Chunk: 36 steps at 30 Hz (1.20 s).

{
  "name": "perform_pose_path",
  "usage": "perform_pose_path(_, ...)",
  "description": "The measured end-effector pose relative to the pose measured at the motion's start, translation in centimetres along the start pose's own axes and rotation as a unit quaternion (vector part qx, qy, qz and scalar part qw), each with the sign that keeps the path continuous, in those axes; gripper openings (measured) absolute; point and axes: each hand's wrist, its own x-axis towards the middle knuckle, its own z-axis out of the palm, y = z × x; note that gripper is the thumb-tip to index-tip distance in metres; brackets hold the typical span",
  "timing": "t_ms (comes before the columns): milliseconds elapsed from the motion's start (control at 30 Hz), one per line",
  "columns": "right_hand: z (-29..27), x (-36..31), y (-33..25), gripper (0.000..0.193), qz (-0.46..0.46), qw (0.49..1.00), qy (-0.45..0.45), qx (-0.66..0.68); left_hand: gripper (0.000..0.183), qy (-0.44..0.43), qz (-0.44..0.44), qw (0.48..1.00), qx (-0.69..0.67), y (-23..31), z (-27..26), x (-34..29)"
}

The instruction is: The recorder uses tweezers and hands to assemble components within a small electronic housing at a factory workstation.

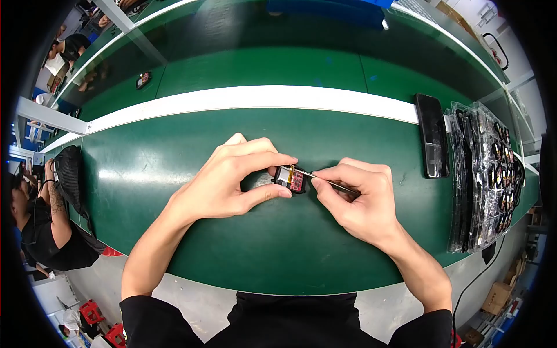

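Observation:
Between the thumb and fingers of my left hand (235, 177) is a small black device casing (298, 183), its inside showing. A red circuit board, a silvery part and a yellowish strip lie within it. My right hand (362, 197) pinches slim metal tweezers (336, 185), whose tip touches or hovers just over the upper part of the casing; which of the two I cannot tell. Both hands are low over the middle of the green tabletop (243, 255).
A black phone (431, 136) lies at the right, beside a stack of clear plastic trays (484, 180) holding small parts. A white rail (255, 97) crosses behind my hands. Beyond it lies another small device (143, 80). A person (52, 226) sits at the left, near a black bag (71, 180).

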Motion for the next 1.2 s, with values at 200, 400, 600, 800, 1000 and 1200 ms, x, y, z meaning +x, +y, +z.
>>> perform_pose_path(200, -0.07, 0.05, 0.01, 0.003, 0.007, 1.000, 0.001, 0.002, 0.056, -0.011, -0.014, 1.000, 0.014, 0.25, -0.19, 0.03)
perform_pose_path(400, -0.09, -0.17, 0.11, 0.007, 0.008, 1.000, 0.008, 0.005, 0.055, 0.018, 0.002, 1.000, 0.010, 0.12, 0.40, -0.04)
perform_pose_path(600, 0.01, -0.59, 0.47, 0.021, -0.071, 0.994, 0.064, -0.049, 0.048, 0.016, -0.003, 1.000, 0.011, 0.61, 0.04, 0.19)
perform_pose_path(800, 0.02, -0.60, 0.77, 0.023, -0.129, 0.982, 0.066, -0.121, 0.052, 0.040, 0.002, 0.999, 0.008, 0.58, 0.58, 0.31)
perform_pose_path(1000, 0.00, -0.58, 0.64, 0.024, -0.139, 0.980, 0.074, -0.122, 0.052, 0.041, 0.010, 0.999, 0.002, 0.44, 0.55, 0.25)
perform_pose_path(1200, 0.01, -0.60, 0.72, 0.024, -0.143, 0.979, 0.069, -0.125, 0.049, 0.033, 0.021, 0.999, 0.028, 0.30, 0.53, 0.26)
